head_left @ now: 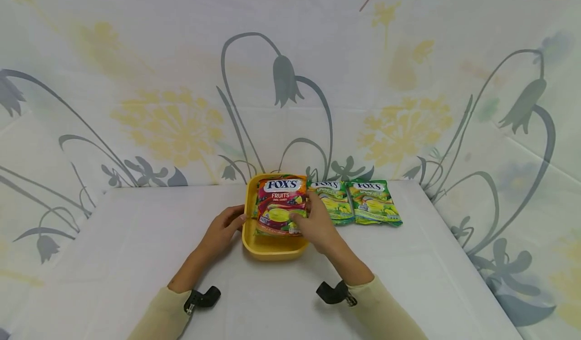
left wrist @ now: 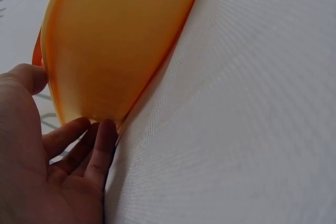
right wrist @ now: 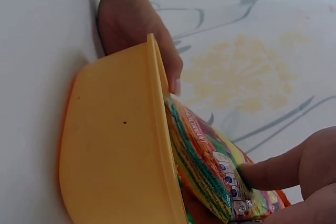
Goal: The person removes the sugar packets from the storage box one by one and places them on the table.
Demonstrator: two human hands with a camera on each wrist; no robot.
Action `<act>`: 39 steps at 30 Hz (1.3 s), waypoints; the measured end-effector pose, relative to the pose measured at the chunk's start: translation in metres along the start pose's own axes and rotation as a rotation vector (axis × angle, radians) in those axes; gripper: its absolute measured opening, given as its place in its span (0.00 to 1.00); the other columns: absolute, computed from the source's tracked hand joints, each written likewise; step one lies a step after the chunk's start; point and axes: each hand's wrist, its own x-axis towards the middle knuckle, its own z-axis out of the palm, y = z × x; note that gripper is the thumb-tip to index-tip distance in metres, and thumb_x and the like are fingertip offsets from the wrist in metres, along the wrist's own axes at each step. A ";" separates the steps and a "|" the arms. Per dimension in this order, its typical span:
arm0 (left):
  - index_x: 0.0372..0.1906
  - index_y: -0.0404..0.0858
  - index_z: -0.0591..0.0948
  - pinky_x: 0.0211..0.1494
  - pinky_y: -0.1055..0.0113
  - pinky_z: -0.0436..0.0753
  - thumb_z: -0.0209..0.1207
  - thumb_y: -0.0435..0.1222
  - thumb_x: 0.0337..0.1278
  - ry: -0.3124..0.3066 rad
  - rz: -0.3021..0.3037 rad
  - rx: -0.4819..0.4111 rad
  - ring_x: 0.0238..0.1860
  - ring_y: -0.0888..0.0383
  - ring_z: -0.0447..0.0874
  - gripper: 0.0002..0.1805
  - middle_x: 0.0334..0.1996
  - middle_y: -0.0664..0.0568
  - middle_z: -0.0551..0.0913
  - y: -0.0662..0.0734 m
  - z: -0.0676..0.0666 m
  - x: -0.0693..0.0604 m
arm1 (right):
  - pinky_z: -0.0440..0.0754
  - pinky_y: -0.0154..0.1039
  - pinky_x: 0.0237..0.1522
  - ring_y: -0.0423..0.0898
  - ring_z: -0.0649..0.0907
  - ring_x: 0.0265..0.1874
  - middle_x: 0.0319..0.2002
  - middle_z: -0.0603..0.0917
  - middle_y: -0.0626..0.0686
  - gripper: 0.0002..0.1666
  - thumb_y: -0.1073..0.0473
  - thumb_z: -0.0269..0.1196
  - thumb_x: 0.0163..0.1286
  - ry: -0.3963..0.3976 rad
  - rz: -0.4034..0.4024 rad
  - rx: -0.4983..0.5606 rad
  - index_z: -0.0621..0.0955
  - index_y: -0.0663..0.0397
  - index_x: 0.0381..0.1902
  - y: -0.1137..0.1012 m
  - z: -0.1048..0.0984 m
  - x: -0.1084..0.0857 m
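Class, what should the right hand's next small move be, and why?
Probably lower the red candy bag a little further into the yellow tub: the right hand pinches it over the opening, part of the bag stands above the rim, and the left hand holds the tub's side.

Just right of the grip: two green Fox's packets (head_left: 374, 206), side by side on white tablecloth (head_left: 445, 264). Beyond it: pale backdrop (head_left: 181, 37), drooping grey bellflowers (head_left: 285, 80), yellow blossoms (head_left: 179, 125).
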 end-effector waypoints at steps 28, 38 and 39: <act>0.75 0.29 0.71 0.61 0.59 0.86 0.53 0.40 0.83 0.002 0.011 -0.025 0.63 0.43 0.82 0.27 0.72 0.36 0.75 0.002 0.000 -0.001 | 0.85 0.54 0.61 0.61 0.82 0.64 0.70 0.76 0.66 0.41 0.65 0.64 0.77 0.014 0.082 0.096 0.59 0.53 0.81 -0.001 -0.041 -0.021; 0.74 0.30 0.72 0.62 0.58 0.86 0.53 0.42 0.83 -0.005 0.010 -0.031 0.64 0.42 0.82 0.27 0.71 0.36 0.76 0.001 0.000 0.000 | 0.84 0.53 0.63 0.62 0.80 0.66 0.71 0.73 0.66 0.45 0.64 0.62 0.78 0.010 0.132 0.102 0.53 0.55 0.84 0.000 -0.054 -0.034; 0.75 0.30 0.72 0.62 0.59 0.86 0.53 0.42 0.84 -0.007 0.012 -0.030 0.63 0.43 0.82 0.27 0.71 0.37 0.76 0.001 0.000 0.000 | 0.84 0.53 0.63 0.62 0.80 0.66 0.71 0.74 0.66 0.45 0.64 0.62 0.78 0.007 0.131 0.102 0.54 0.55 0.84 0.000 -0.055 -0.034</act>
